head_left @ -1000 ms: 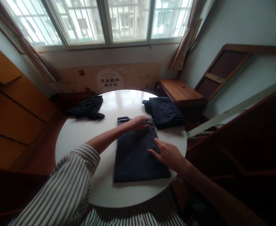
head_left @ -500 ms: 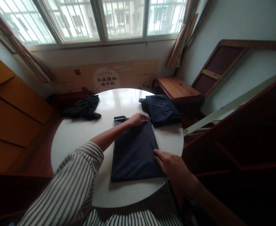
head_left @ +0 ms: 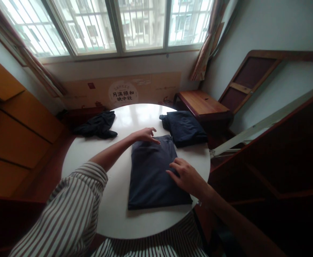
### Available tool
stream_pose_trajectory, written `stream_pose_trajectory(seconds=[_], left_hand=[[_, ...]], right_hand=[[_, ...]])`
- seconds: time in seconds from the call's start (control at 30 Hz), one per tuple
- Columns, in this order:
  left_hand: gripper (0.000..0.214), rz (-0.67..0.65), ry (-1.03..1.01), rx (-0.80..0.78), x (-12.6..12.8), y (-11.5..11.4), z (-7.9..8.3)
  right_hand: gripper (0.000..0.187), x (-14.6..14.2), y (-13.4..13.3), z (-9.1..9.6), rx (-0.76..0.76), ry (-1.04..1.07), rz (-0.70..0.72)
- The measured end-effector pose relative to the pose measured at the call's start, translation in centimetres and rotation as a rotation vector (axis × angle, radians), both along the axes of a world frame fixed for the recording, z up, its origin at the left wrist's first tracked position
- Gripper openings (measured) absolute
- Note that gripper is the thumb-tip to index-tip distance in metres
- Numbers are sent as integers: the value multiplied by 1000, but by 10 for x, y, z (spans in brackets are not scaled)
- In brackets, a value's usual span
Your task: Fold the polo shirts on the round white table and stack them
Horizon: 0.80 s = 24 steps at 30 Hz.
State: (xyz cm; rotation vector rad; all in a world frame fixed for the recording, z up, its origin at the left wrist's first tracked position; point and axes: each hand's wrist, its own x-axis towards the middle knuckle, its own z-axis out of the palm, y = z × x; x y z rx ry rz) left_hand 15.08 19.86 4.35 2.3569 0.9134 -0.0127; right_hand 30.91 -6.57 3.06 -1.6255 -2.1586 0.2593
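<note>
A folded dark grey-blue garment, probably trousers [head_left: 153, 178], lies flat near the front of the white round table [head_left: 113, 214]. At its far left corner is my left hand [head_left: 146, 135], thumb and fingers apart, holding nothing. My right hand [head_left: 184, 173] is over the garment's right side with fingers spread and bent; whether the fingertips touch the cloth is hard to tell. Just beyond the garment's far right corner sits a folded dark navy garment [head_left: 187, 128].
A crumpled black cloth [head_left: 97, 125] lies at the table's back left edge, partly overhanging. Behind the table on the right stands a low wooden stool [head_left: 203, 101]. Orange-brown cabinets [head_left: 17, 142] flank the left, and a dark wooden panel [head_left: 287, 153] rises on the right.
My left hand has let go of the garment's far edge and moved left, its fingers opening. The right hand has moved inward and slightly up from the right edge.
</note>
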Motion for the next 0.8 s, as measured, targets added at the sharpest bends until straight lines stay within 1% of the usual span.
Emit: stream_pose_trajectory(seconds=[0.07,0.1,0.17,0.23,0.3,0.37,0.43,0.47,0.5,0.57,0.6,0.67,0.73,0.8], left_hand=[[79,-37,19,-3,9,0,-2],[72,-57,22,14,15,-1,-2],[63,-76,5,62,26,-4,-4],[65,-60,-27,83,36,-6,-4],[65,-43,-29,36,46,-6,-4],[49,-61,5,-46,55,-6,-4],[26,-96,36,-110,60,-6,-4],[18,-109,37,-127,61,-6,-3],[15,-116,28,-136,60,-7,-3],[16,-120,1,-150,56,-9,-3],[18,-119,-17,-170,53,-11,-3],[25,-98,-67,-224,46,-13,-4],[34,-50,-134,-278,40,-13,-4],[36,-5,-177,-335,35,-14,-3]], right_hand=[[16,8,3,-7,24,46,-92],[22,12,3,-11,27,72,-142],[44,20,3,-17,-16,144,-239],[68,26,3,-20,-143,254,-307],[84,29,3,-21,-316,396,-332],[90,30,5,-20,-480,564,-326],[88,30,9,-19,-596,728,-302],[84,29,11,-19,-633,805,-280],[80,29,12,-20,-657,872,-252],[70,29,13,-20,-671,946,-171],[66,29,11,-20,-670,948,-117],[58,30,5,-17,-646,869,-44],[51,30,-4,-13,-599,732,-46],[48,27,-15,-9,-556,641,-100]])
